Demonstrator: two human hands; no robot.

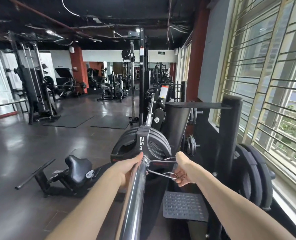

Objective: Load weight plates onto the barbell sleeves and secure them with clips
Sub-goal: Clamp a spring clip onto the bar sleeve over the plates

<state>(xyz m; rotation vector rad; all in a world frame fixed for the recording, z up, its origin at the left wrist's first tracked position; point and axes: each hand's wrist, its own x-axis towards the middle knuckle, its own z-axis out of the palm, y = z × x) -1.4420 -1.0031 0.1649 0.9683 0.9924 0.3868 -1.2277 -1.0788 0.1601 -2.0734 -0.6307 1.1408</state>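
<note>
right hand (182, 172) squeezing the spring clip (158, 168) handles, coil right against the 2.5kg plate (141, 144). left hand (128, 168) wrapped round the barbell sleeve (136, 193).

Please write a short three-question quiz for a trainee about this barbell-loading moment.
1. True or false: the spring clip is already on the sleeve, next to the plates.
2. Which hand squeezes the clip's handles? A) the left hand B) the right hand C) neither
3. Fill in: the outermost plate is marked ___ kg.

Key: 1. True: its coil rings the sleeve just before the plates. 2. B; the left hand grips the sleeve beside the coil. 3. 2.5
</note>
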